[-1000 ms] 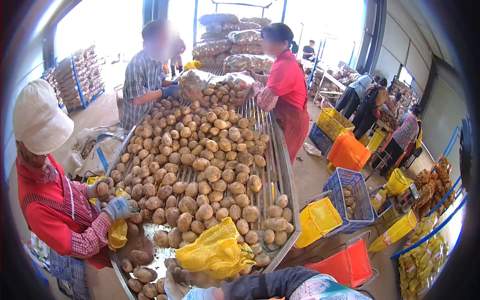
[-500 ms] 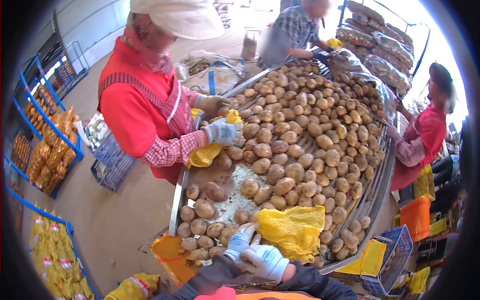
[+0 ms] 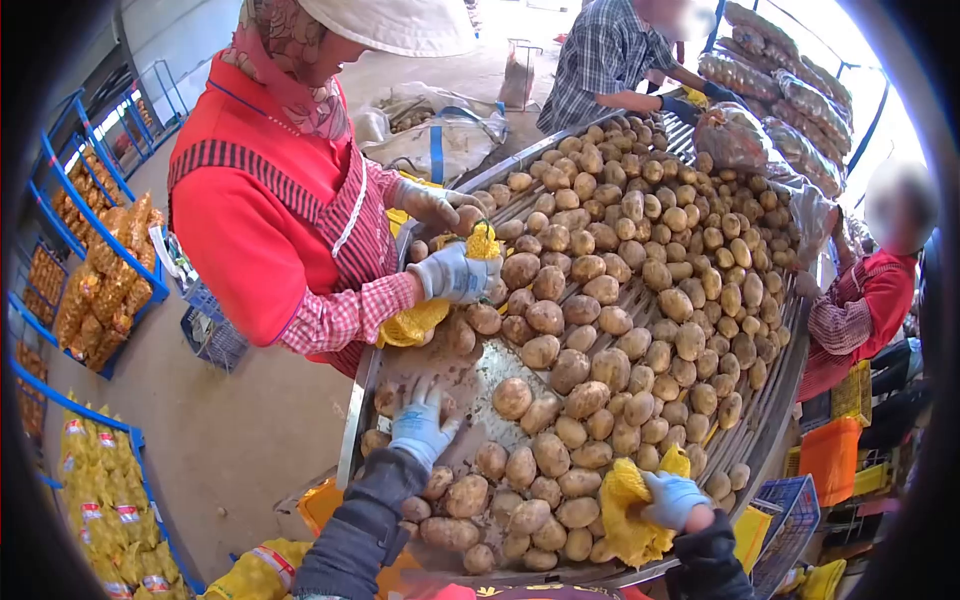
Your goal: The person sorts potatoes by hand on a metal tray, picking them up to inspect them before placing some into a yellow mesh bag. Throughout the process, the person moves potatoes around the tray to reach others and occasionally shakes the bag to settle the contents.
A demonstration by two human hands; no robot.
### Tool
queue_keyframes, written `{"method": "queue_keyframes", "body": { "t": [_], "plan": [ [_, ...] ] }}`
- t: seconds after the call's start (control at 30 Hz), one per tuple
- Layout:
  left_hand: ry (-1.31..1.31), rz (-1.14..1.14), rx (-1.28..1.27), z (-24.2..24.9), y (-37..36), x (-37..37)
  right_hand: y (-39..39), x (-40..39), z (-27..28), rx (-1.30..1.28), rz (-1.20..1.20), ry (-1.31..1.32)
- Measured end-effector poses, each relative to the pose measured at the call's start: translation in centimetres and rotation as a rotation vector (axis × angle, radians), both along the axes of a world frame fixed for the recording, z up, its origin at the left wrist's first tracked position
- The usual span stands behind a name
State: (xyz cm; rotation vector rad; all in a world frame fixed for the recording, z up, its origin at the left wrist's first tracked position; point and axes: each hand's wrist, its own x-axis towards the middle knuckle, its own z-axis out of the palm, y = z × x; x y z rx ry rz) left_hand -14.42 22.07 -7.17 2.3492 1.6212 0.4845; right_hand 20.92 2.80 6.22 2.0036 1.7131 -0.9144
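Note:
Potatoes (image 3: 551, 454) cover the sorting table (image 3: 480, 391). My left hand (image 3: 422, 430), in a white and blue glove, lies with fingers spread over potatoes at the table's near left part. On the right, my right hand (image 3: 673, 499), also gloved, grips a yellow mesh bag (image 3: 626, 510) that rests over potatoes near the front edge. The bag hangs crumpled, and part of it shows beyond my fingers.
A co-worker in red (image 3: 250, 210) stands at the left side, gloved hands on another yellow bag (image 3: 413, 322). Two more people (image 3: 612, 60) (image 3: 868, 300) work at the far and right sides. Blue crates (image 3: 790, 520) stand at right, filled bags (image 3: 105, 500) at lower left.
My hands have moved apart: the left reached out leftward onto the potatoes, the right moved right and took hold of the yellow bag. The bag shifted right and bunched up; potatoes now lie where it was.

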Motion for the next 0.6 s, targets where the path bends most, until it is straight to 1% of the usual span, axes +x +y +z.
{"method": "queue_keyframes", "body": {
  "t": [0.03,0.07,0.1,0.13,0.2,0.23,0.33,0.37,0.4,0.47,0.5,0.53,0.6],
  "plan": [
    [-0.038,-0.078,-0.003,-0.2,1.0,1.2,0.9,0.2,2.0,0.05,0.005,0.072],
    [-0.075,-0.155,-0.006,-0.2,1.9,2.4,2.2,0.4,2.9,0.051,0.01,0.069],
    [-0.016,-0.182,-0.063,0.9,2.5,3.7,3.7,0.7,3.5,0.254,0.018,0.144],
    [-0.02,-0.211,-0.098,0.9,3.3,5.0,5.3,1.0,4.1,0.46,0.026,0.22],
    [-0.001,-0.281,-0.101,0.9,5.0,7.2,10.0,0.2,3.9,0.653,0.112,0.165],
    [0.052,-0.318,-0.058,0.2,6.0,8.0,12.6,-0.1,2.6,0.662,0.124,0.186],
    [0.126,-0.281,-0.036,1.2,8.1,10.0,20.3,-2.3,-0.8,0.62,0.17,0.204],
    [0.167,-0.252,-0.053,0.4,9.0,10.3,22.7,-3.3,-2.0,0.61,0.152,0.151],
    [0.174,-0.253,-0.06,1.1,9.5,10.6,24.7,-4.3,-3.3,0.596,0.134,0.098],
    [0.371,-0.07,-0.195,3.5,10.4,11.0,28.3,-6.4,-4.8,0.559,-0.001,-0.035],
    [0.405,-0.086,-0.253,3.4,10.9,10.7,29.3,-7.3,-5.4,0.473,-0.004,-0.074],
    [0.407,-0.085,-0.258,3.2,11.2,10.4,29.2,-8.4,-6.0,0.429,-0.034,-0.088],
    [0.334,-0.143,-0.309,2.4,10.9,9.6,28.3,-10.0,-6.1,0.42,0.051,-0.012]
  ]
}}
